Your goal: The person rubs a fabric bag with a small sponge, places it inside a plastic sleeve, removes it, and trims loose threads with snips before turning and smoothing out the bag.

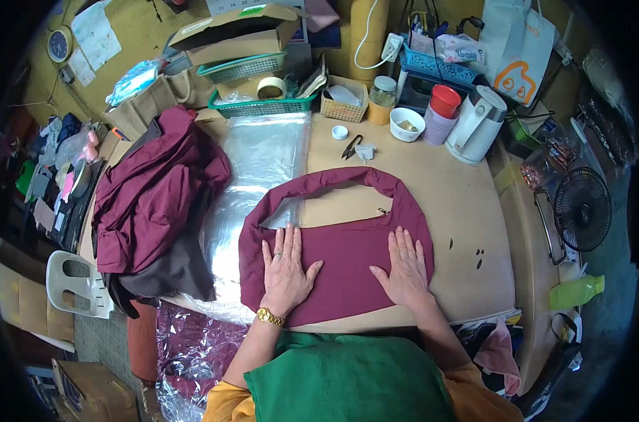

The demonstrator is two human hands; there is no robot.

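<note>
A maroon fabric bag (340, 264) with a wide loop strap lies flat on the table in front of me. My left hand (286, 271) rests palm down on its left side, fingers stretched out. On the right side, my right hand (404, 267) presses flat with the fingers spread. Near the strap's right base there is a small dark zipper pull (383, 212). Left of the bag lies a stack of clear plastic sleeves (263, 155), partly under its edge. A heap of maroon and dark cloth (158, 197) sits farther left.
Thread snips (351, 146), a white cap (340, 132), a bowl (407, 124), a jar (383, 98), a red cup (444, 102) and a white kettle (477, 125) stand toward the back. Green baskets (263, 105) are behind the sleeves. A black fan (582, 209) stands at right, a white chair (79, 285) at left.
</note>
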